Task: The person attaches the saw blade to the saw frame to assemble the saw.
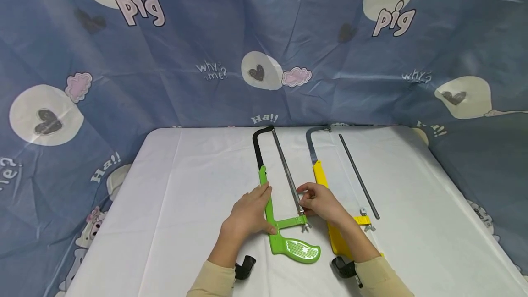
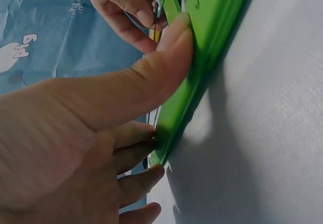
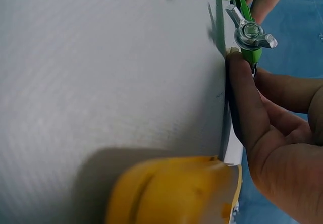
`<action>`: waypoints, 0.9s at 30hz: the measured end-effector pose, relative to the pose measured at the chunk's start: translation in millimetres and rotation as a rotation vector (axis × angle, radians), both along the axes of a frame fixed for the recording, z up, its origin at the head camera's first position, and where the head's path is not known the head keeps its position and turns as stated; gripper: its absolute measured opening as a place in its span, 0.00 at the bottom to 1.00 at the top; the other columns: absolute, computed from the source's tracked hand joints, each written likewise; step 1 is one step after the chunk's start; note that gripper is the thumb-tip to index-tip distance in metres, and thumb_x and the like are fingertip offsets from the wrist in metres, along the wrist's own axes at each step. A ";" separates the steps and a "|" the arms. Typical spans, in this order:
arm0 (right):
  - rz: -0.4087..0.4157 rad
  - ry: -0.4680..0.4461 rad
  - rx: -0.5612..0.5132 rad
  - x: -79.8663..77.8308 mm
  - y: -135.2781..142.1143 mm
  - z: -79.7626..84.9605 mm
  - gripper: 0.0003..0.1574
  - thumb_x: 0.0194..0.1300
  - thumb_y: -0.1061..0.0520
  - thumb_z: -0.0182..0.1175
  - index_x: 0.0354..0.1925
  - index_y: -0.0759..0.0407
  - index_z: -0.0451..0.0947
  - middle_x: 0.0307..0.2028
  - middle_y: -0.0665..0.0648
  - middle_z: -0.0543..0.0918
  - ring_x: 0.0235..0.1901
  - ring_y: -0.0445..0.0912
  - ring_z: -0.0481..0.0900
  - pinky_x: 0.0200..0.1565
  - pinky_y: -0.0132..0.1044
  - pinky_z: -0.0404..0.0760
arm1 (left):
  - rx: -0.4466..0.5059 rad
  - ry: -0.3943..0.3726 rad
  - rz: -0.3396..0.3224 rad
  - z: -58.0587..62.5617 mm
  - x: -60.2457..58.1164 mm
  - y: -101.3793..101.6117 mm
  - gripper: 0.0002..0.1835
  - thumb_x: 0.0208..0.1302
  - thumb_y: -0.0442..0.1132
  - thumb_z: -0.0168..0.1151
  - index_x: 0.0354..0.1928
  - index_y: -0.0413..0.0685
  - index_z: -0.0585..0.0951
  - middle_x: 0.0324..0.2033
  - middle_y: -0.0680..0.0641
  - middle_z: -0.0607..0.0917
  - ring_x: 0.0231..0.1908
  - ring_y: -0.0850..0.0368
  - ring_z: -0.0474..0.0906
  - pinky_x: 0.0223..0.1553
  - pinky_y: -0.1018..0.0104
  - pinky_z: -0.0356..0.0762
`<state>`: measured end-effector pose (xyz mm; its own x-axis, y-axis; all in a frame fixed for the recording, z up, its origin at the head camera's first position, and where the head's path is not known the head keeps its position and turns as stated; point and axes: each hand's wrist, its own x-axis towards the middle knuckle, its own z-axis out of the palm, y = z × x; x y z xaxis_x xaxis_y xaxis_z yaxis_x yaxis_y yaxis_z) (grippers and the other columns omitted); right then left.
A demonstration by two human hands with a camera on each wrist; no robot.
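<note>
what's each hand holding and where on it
Left hand grips the green hacksaw by its frame bar; right hand pinches its blade near the wing nut.

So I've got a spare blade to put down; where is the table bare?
Left of the green hacksaw, the white table is bare to its left edge. A narrower strip lies right of the loose blade. Crowded between it, the yellow hacksaw and both hands.

Glossy green plastic saw frame (image 1: 270,205); shiny metal wing nut (image 3: 251,33); matt white cloth (image 1: 185,196).
</note>
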<state>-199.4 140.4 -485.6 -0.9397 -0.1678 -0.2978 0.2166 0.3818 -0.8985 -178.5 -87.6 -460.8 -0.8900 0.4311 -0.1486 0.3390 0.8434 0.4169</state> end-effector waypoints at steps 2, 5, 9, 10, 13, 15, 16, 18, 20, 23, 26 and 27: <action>-0.002 0.008 0.012 0.8 -0.3 0.7 0.19 0.66 0.69 0.58 0.55 0.66 0.76 0.30 0.60 0.78 0.28 0.47 0.83 0.35 0.41 0.88 | -0.011 0.008 -0.004 -1.0 0.0 -0.9 0.61 0.37 0.55 0.83 0.74 0.41 0.63 0.76 0.44 0.61 0.75 0.42 0.59 0.71 0.44 0.63; -0.003 0.021 0.035 1.6 -0.2 2.2 0.18 0.66 0.69 0.59 0.54 0.66 0.76 0.30 0.60 0.78 0.28 0.46 0.83 0.35 0.41 0.88 | -0.017 0.006 -0.010 -1.5 -0.7 -1.4 0.62 0.38 0.56 0.83 0.74 0.40 0.62 0.76 0.43 0.60 0.75 0.42 0.58 0.71 0.43 0.63; -0.015 0.034 0.076 3.2 -1.1 3.7 0.17 0.64 0.69 0.61 0.52 0.66 0.78 0.30 0.60 0.78 0.26 0.46 0.83 0.33 0.40 0.88 | -0.025 0.002 -0.009 -0.5 -1.2 -1.9 0.63 0.37 0.56 0.83 0.75 0.39 0.61 0.77 0.42 0.60 0.75 0.42 0.58 0.71 0.42 0.63; -0.012 0.044 0.093 4.2 -1.3 4.1 0.16 0.64 0.69 0.61 0.51 0.66 0.78 0.30 0.60 0.78 0.26 0.46 0.83 0.33 0.40 0.88 | -0.026 -0.001 -0.008 -0.5 -1.2 -2.0 0.63 0.37 0.56 0.83 0.75 0.39 0.61 0.77 0.42 0.59 0.75 0.42 0.58 0.71 0.42 0.63; -0.011 0.092 0.163 8.6 -2.6 7.1 0.12 0.62 0.68 0.63 0.46 0.64 0.80 0.29 0.58 0.80 0.25 0.45 0.83 0.31 0.37 0.87 | -0.027 -0.010 -0.006 -0.6 -0.9 -2.3 0.63 0.37 0.56 0.82 0.75 0.39 0.61 0.77 0.42 0.59 0.75 0.42 0.57 0.71 0.42 0.63; 0.003 0.152 0.236 12.7 -2.8 9.9 0.07 0.62 0.67 0.64 0.41 0.62 0.80 0.28 0.56 0.81 0.24 0.44 0.81 0.29 0.34 0.84 | -0.024 -0.016 -0.004 -0.6 -0.8 -2.7 0.63 0.38 0.56 0.82 0.75 0.39 0.60 0.77 0.42 0.58 0.76 0.43 0.57 0.71 0.43 0.63; 0.015 0.187 0.275 15.5 -2.5 11.9 0.05 0.62 0.66 0.64 0.38 0.61 0.80 0.27 0.55 0.81 0.24 0.43 0.80 0.28 0.33 0.82 | -0.020 -0.020 -0.003 -0.7 -0.7 -3.0 0.63 0.38 0.56 0.82 0.75 0.39 0.60 0.77 0.42 0.58 0.76 0.43 0.57 0.71 0.43 0.63; 0.032 0.244 0.351 21.4 -2.0 16.0 0.05 0.61 0.65 0.65 0.32 0.57 0.79 0.25 0.51 0.80 0.24 0.42 0.76 0.26 0.31 0.77 | -0.012 -0.026 -0.001 -0.9 -0.5 -3.5 0.64 0.38 0.56 0.82 0.75 0.39 0.60 0.77 0.42 0.57 0.76 0.43 0.57 0.71 0.43 0.64; 0.060 0.291 0.417 28.5 -1.3 20.2 0.08 0.60 0.64 0.66 0.28 0.54 0.78 0.23 0.49 0.79 0.24 0.42 0.73 0.25 0.30 0.73 | -0.004 -0.028 0.001 -1.1 -0.3 -4.0 0.64 0.38 0.56 0.82 0.75 0.39 0.60 0.77 0.42 0.57 0.76 0.43 0.56 0.70 0.43 0.64; 0.107 0.342 0.504 39.9 -0.9 25.9 0.11 0.59 0.62 0.67 0.26 0.50 0.77 0.22 0.45 0.77 0.23 0.41 0.71 0.26 0.30 0.71 | -0.003 -0.030 0.001 -1.2 -0.2 -4.5 0.63 0.38 0.56 0.82 0.75 0.39 0.60 0.77 0.43 0.57 0.76 0.43 0.56 0.70 0.44 0.66; 0.137 0.373 0.580 51.2 -2.2 30.6 0.10 0.59 0.62 0.67 0.27 0.49 0.79 0.22 0.43 0.78 0.24 0.39 0.71 0.27 0.31 0.71 | -0.011 -0.029 0.000 -0.7 -0.5 -4.2 0.63 0.38 0.56 0.82 0.75 0.39 0.60 0.78 0.43 0.57 0.76 0.43 0.56 0.69 0.45 0.67; 0.140 0.376 0.599 54.4 -2.9 31.8 0.09 0.59 0.63 0.67 0.27 0.49 0.79 0.23 0.43 0.78 0.24 0.39 0.71 0.28 0.32 0.71 | -0.015 -0.029 0.000 -0.4 -0.7 -4.3 0.63 0.38 0.57 0.82 0.75 0.39 0.60 0.78 0.43 0.57 0.76 0.43 0.56 0.69 0.44 0.67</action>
<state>-145.0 137.4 -453.8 -0.9784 -0.2035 -0.0374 -0.1532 0.8339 -0.5303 -179.2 -91.9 -461.2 -0.8852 0.4284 -0.1812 0.3266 0.8498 0.4138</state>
